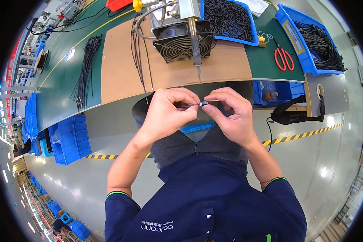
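Note:
Over my lap, just off the table's front edge, my left hand point(169, 108) pinches a thin black cable point(184, 107) between thumb and fingers. My right hand point(233, 117) has thumb and forefinger closed on a small black connector point(205, 103) at the cable's end. A bit of bright metal shows where cable and connector meet; whether they are joined is too small to tell. Right above my hands a soldering iron point(195, 44) points its tip downward, apart from them. Behind it stands a black fan point(181, 49).
Black cables point(138, 52) lie on the brown board point(119, 60), with a cable bundle point(86, 68) to the left. A blue tray point(252, 38) holds small black pieces. Red-handled scissors point(284, 59) and a blue bin point(306, 60) of cables sit at right. Another blue bin point(70, 141) stands lower left.

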A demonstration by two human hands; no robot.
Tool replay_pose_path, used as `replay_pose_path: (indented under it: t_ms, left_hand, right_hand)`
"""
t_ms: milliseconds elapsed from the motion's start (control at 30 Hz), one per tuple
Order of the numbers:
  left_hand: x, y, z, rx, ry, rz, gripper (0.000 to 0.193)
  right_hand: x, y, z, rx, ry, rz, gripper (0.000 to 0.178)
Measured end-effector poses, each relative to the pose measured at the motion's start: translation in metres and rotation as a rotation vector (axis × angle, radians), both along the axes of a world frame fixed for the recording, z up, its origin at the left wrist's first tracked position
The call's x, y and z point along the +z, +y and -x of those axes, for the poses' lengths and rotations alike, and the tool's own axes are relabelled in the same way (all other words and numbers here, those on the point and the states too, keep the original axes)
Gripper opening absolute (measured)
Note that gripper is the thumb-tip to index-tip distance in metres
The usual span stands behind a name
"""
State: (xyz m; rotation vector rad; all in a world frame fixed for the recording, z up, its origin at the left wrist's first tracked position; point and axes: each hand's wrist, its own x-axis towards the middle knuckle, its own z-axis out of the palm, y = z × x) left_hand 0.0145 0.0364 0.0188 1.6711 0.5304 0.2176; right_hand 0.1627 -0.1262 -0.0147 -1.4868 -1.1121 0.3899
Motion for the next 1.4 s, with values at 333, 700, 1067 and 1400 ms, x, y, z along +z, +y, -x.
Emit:
replay_pose_path:
  t_ms: [333, 700, 1067, 1400]
  left_hand:
    - [0.012, 0.007, -0.012, 0.019, 0.043, -0.152, 0.012]
    - [0.016, 0.016, -0.025, 0.014, -0.007, -0.292, 0.012]
    - [0.017, 0.015, -0.027, 0.028, -0.003, -0.311, 0.013]
    - [0.016, 0.018, -0.031, 0.035, -0.031, -0.311, 0.013]
  right_hand:
    - [-0.002, -0.011, -0.011, -0.052, 0.099, -0.026, 0.016]
    - [0.005, 0.003, -0.003, -0.157, -0.181, -0.178, 0.009]
    - [0.001, 0.019, 0.003, -0.296, -0.200, -0.203, 0.013]
    - [0.001, 0.021, 0.000, -0.301, -0.182, -0.207, 0.012]
